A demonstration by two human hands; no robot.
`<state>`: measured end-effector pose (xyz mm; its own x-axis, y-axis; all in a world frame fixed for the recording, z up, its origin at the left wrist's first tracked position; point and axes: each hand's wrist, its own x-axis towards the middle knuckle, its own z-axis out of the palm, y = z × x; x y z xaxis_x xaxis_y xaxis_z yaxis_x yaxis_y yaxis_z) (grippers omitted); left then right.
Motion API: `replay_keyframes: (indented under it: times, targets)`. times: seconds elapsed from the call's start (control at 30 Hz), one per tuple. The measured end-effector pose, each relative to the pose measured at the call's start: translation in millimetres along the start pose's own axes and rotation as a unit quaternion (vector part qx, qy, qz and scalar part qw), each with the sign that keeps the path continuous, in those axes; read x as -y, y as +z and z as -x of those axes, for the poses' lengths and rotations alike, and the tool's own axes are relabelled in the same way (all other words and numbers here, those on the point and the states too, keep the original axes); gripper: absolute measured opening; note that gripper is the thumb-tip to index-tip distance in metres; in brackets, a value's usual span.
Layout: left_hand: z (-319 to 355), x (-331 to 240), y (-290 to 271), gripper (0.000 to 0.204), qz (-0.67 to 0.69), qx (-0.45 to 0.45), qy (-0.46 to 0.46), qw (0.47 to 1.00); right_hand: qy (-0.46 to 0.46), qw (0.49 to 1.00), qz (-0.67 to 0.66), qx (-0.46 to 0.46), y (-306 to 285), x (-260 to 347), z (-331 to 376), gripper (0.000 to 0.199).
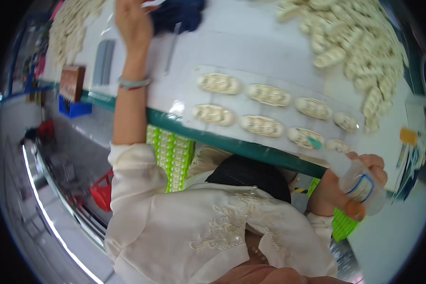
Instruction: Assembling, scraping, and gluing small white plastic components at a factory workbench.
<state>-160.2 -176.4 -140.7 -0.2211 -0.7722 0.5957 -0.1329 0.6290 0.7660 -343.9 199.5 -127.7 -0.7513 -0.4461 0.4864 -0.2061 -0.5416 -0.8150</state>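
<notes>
My right hand [330, 190] grips a clear plastic squeeze bottle [375, 199] with a blue-edged label. The bottle's pale nozzle points toward the near row of cream oval pieces [261, 126], and a small green tip [314, 142] shows over one of them. Those ovals lie in two rows on a white sheet, their tops ridged. Far to the left, my left hand [133, 19] reaches over the table beside a dark blue cloth [177, 16]. Its fingers are partly cut off at the upper edge, so their grip is hidden.
Cream pieces are heaped at the far right [359, 52] and far left [71, 28]. A thin rod [172, 49], a grey block [104, 61] and a brown box [72, 83] lie left. Green trays [175, 161] sit below the green table edge [232, 143]. A red stool [101, 190] stands beyond.
</notes>
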Motion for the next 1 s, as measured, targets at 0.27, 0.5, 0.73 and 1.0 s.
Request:
replay_keyframes:
  times: [0.27, 0.5, 0.73, 1.0]
  targets:
    - [-7.4, -22.1, 10.1, 0.034, 0.026, -0.041, 0.05, 0.998, -0.022, 0.962, 0.132, 0.24, 61.3, -8.1, 8.4, 0.042]
    - [-1.4, -25.0, 6.7, 0.031, 0.026, -0.065, 0.053, 0.996, -0.051, 0.949, 0.231, 0.208, 81.4, -25.1, 23.5, 0.039]
    - [-0.2, -31.1, -2.3, 0.029, 0.017, -0.07, 0.087, 0.994, -0.055, 0.951, 0.221, 0.208, 80.6, -29.9, 24.0, 0.036]
    - [-2.2, -28.2, 1.2, 0.03, 0.015, -0.06, 0.069, 0.996, -0.1, 0.974, 0.147, 0.138, 71.2, -30.8, 19.4, 0.031]
